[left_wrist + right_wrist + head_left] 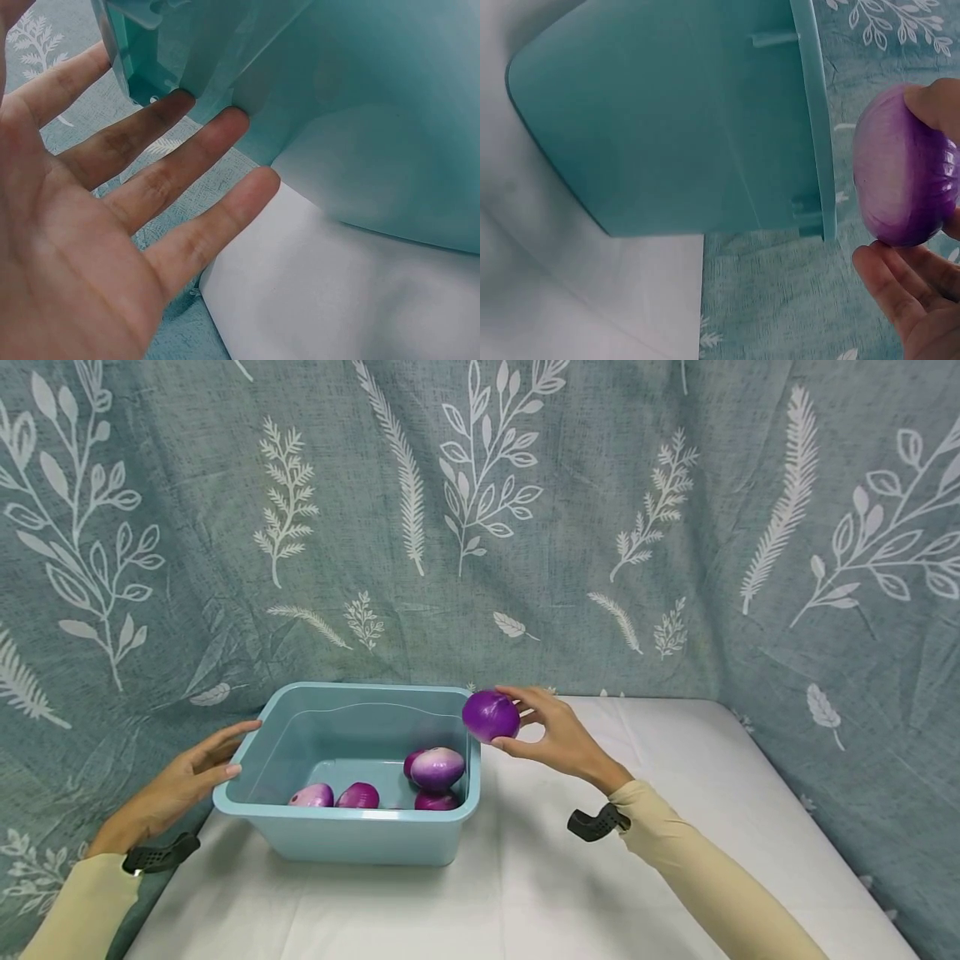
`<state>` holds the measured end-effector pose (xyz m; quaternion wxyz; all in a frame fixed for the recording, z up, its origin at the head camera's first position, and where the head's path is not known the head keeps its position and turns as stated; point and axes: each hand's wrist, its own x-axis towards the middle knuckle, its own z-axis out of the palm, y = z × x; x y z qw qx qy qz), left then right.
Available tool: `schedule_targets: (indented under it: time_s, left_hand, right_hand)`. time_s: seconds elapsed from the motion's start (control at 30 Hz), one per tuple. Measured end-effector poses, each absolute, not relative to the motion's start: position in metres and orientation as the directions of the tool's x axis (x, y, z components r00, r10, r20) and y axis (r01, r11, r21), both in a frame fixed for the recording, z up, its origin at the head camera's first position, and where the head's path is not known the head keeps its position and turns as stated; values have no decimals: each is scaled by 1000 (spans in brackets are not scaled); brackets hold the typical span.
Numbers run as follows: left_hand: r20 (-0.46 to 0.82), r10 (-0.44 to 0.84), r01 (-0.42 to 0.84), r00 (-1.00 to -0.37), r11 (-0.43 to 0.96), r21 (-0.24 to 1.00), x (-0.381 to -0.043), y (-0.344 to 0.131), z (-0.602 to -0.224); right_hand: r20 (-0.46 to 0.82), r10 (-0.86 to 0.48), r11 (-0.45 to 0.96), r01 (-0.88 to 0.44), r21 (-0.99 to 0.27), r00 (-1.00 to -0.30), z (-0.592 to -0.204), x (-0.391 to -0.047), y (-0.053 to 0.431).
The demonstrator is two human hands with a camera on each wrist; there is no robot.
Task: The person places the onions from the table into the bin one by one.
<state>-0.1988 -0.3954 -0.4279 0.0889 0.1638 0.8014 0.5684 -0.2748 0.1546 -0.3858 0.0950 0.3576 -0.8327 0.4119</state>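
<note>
A purple onion (491,717) is pinched between the thumb and fingers of my right hand (558,735), just above the right rim of a blue plastic tub (360,835). In the right wrist view the same onion (900,169) shows a paler side, beside the tub's rim. My left hand (176,789) rests at the tub's left edge; in the left wrist view its extended fingers (206,232) reach under the rim against the outer wall. Inside the tub, several onions lie: a pale purple onion (438,769) tops a pile at the right, others (357,795) sit near the front wall.
The tub stands on a table with a white cloth (615,877), which stretches to the right. A grey-green curtain (525,610) with white leaf prints hangs behind and along both sides. Dark bands (596,822) are strapped at both wrists.
</note>
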Motion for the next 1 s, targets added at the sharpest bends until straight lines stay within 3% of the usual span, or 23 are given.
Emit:
schedule_targets:
  time_s: [0.63, 0.87, 1.0]
  left_hand:
    - [47, 381, 172, -923, 301, 938, -200, -394, -428]
    - [48, 373, 179, -927, 326, 928, -200, -394, -425]
    - [61, 364, 220, -930, 414, 883, -200, -394, -420]
  right_hand:
    - [446, -585, 225, -664, -713, -677, -372, -247, 126]
    - [491, -576, 270, -719, -640, -653, -388, -264, 142]
    - [507, -552, 329, -731, -597, -662, -390, -271, 163]
